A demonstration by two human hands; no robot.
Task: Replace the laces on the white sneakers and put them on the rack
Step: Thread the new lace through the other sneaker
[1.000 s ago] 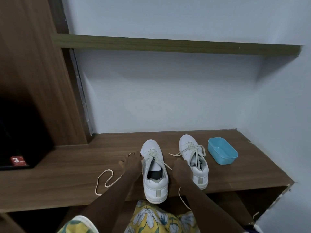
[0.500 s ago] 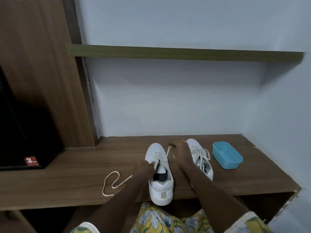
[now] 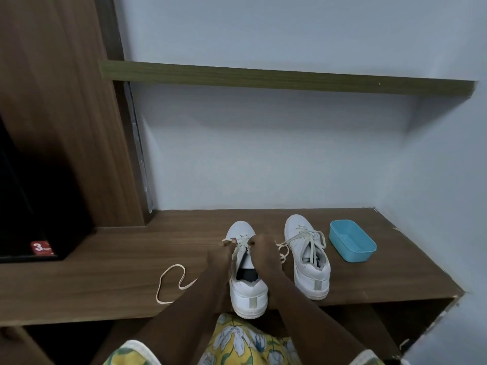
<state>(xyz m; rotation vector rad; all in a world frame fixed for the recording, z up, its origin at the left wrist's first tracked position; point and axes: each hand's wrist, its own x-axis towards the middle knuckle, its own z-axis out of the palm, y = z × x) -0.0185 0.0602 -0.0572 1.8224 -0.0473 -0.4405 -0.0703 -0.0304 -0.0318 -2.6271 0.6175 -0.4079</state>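
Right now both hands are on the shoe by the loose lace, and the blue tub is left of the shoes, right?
No. The head view shows the blue tub right of the shoes, beside the laced sneaker. The left hand and right hand are indeed on the sneaker by the loose lace.

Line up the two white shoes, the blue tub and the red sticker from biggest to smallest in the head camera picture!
1. The sneaker being laced and the other sneaker: about alike, and the first sits nearer the camera, so no ranking.
2. The blue tub.
3. The red sticker, clearly smallest.
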